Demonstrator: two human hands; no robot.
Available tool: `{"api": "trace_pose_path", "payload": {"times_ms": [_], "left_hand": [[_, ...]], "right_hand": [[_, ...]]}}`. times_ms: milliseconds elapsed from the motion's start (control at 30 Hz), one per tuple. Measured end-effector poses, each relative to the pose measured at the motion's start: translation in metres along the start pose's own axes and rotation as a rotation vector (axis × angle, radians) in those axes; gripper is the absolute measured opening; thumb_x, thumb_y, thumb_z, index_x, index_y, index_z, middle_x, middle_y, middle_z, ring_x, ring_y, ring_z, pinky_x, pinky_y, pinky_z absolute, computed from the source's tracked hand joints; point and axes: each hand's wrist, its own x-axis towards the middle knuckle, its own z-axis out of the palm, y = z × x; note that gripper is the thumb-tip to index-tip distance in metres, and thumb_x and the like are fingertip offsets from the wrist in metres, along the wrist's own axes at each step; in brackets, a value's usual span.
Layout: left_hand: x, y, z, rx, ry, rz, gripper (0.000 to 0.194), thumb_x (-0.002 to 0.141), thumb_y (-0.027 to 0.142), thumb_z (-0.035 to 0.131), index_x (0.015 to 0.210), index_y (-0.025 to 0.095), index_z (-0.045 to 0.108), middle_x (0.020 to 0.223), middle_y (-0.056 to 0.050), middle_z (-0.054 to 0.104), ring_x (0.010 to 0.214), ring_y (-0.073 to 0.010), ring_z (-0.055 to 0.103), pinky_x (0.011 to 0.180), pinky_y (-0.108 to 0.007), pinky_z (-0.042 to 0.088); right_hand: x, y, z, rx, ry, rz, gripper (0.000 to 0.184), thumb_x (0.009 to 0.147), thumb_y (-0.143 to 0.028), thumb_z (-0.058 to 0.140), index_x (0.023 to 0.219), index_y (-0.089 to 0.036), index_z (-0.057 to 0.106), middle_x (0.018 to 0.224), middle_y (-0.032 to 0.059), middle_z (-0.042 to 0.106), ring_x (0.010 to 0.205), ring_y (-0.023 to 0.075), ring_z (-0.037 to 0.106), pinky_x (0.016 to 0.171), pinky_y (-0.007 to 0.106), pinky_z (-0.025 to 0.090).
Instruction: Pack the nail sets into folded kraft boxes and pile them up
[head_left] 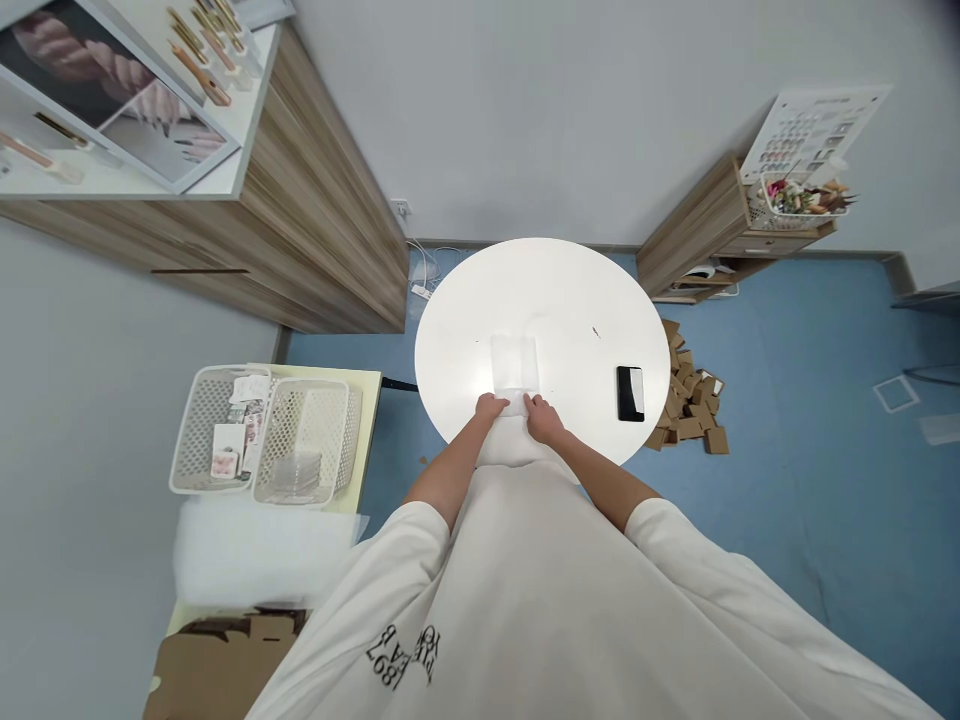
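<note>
A translucent white wrapping sheet (pixel 514 358) lies flat on the round white table (pixel 465 310), its near part folded over into a narrow band. My left hand (pixel 491 407) grips the left end of this folded band, thumb on top. At the right end, my right hand (pixel 541 416) is closed on the same band, its thumb pointing inward. Whether something thin lies inside the fold, I cannot make out. A black phone (pixel 630 394) with a pale reflection rests on the table to the right of my hands.
Left of me, a side table holds two white baskets (pixel 300 490), one with clear plastic pieces, plus a white wrap roll (pixel 255 550) and brown cardboard (pixel 217 670). Small cardboard boxes (pixel 690 400) pile on the floor at right. A wooden cabinet (pixel 330 200) stands behind left.
</note>
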Motion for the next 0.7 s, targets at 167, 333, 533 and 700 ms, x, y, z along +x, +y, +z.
{"api": "trace_pose_path", "payload": {"times_ms": [167,333,533,700], "left_hand": [[0.001,0.005,0.003,0.02,0.022,0.073,0.03,0.077,0.029,0.075,0.097,0.021,0.054,0.091,-0.002,0.066,0.08,-0.0165,0.066,0.065,-0.026,0.048],[-0.002,0.014,0.016,-0.105,-0.073,0.106,0.037,0.078,0.024,0.075,0.106,0.02,0.05,0.089,-0.002,0.068,0.076,-0.0137,0.066,0.066,-0.024,0.048],[-0.003,0.025,0.033,-0.03,-0.076,0.168,0.038,0.073,0.019,0.075,0.103,0.022,0.052,0.094,-0.002,0.069,0.083,-0.0163,0.067,0.071,-0.026,0.048],[-0.001,0.03,0.043,0.066,-0.054,0.182,0.032,0.074,0.017,0.071,0.101,0.021,0.056,0.1,-0.004,0.071,0.095,-0.0184,0.067,0.078,-0.026,0.048]], "right_hand": [[-0.003,0.004,0.001,-0.063,0.062,-0.034,0.074,0.088,-0.012,0.047,0.159,-0.02,0.029,0.139,0.0175,0.047,0.121,0.0331,0.043,0.102,0.044,0.036],[-0.008,0.009,0.004,-0.096,0.075,-0.096,0.076,0.087,-0.011,0.047,0.16,-0.016,0.027,0.143,0.0177,0.045,0.122,0.0328,0.042,0.103,0.043,0.034],[-0.022,0.02,0.014,-0.129,0.126,-0.22,0.071,0.086,-0.01,0.047,0.155,-0.013,0.035,0.154,0.0168,0.04,0.13,0.0323,0.041,0.108,0.044,0.031],[-0.031,0.027,0.017,0.003,0.169,-0.254,0.063,0.087,-0.009,0.045,0.149,-0.012,0.041,0.154,0.015,0.042,0.133,0.0282,0.042,0.108,0.04,0.036]]}}
